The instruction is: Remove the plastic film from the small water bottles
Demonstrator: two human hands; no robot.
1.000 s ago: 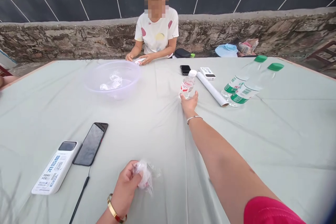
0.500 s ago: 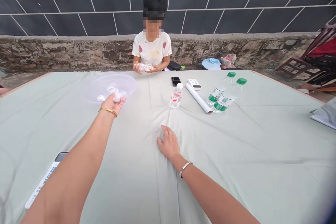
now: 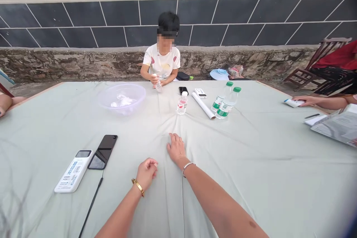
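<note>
My left hand (image 3: 147, 173) is over the near part of the table with its fingers curled in, and nothing shows in them. To its right, my right hand (image 3: 176, 148) lies on the pale tablecloth (image 3: 228, 178), palm down and fingers stretched out, holding nothing. Beyond the left hand stands a translucent purple plastic basin (image 3: 139, 100) with crumpled white material (image 3: 122, 100) inside. A small clear bottle with a white cap (image 3: 182, 103) stands upright past my right hand.
Left lie a white power bank (image 3: 74, 173) and a black phone (image 3: 103, 152). A white roll (image 3: 203, 105) and two green-capped bottles (image 3: 225, 108) are right of centre. A person (image 3: 161, 59) opposite holds a clear bottle. Another person's hand (image 3: 304, 100) grips a white object at right.
My left hand has let go of the crumpled white material, now in the basin, and drawn back towards me. My right hand stays put. The person opposite has tilted their bottle upright.
</note>
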